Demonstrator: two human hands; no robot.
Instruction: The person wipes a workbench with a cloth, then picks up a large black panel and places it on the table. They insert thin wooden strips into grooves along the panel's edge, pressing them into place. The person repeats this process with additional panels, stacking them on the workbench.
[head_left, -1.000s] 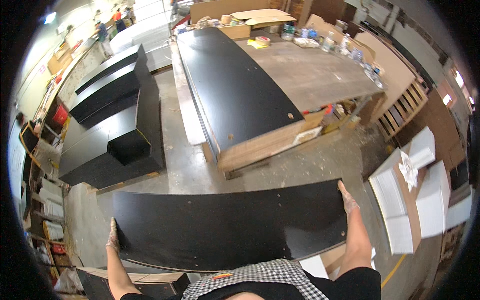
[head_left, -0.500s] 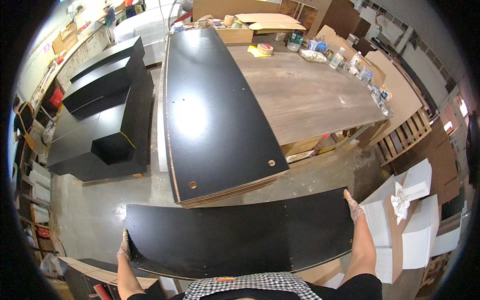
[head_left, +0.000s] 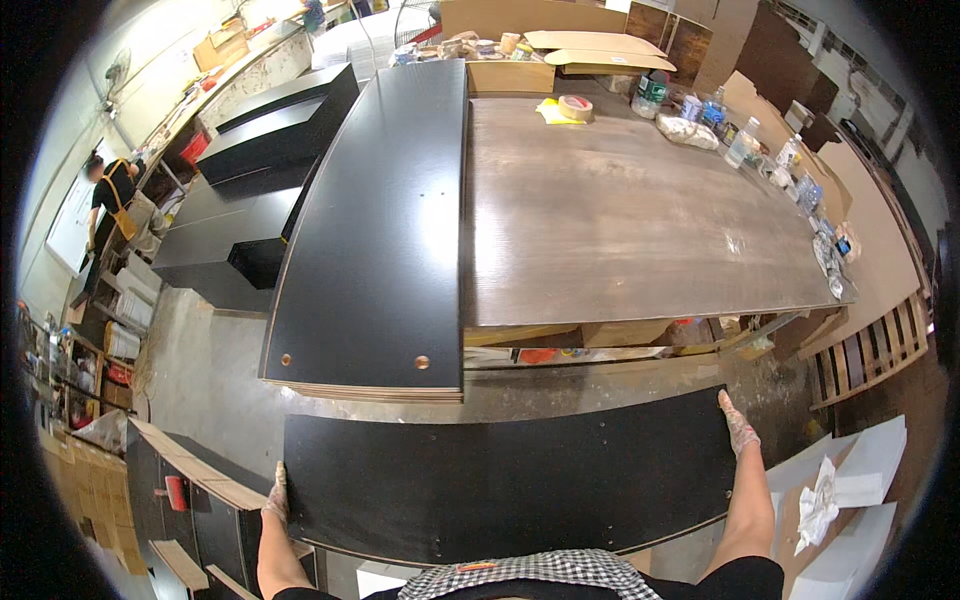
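A long black board [head_left: 510, 480] with small holes along it is held in front of my body. My left hand [head_left: 277, 492] grips its left end, and my right hand [head_left: 739, 424] grips its right end near the upper corner. Both hands look covered by thin, stained gloves. Fingers under the board are hidden. Just beyond it lies a stack of black boards [head_left: 370, 230] with pale edges, the top one having two round holes at its near end.
The stack rests at the left of a brown worktable [head_left: 640, 200] bearing tape [head_left: 575, 107] and bottles [head_left: 742, 143]. Black panel assemblies [head_left: 225, 240] stand at left, near a person [head_left: 120, 200]. A red roller [head_left: 176, 493] lies lower left; white sheets [head_left: 850, 550] lie lower right.
My view has swung left, so the stack and table appear squarer and a person at the left shows more fully. Both hands keep hold of the board, which stays in front of me.
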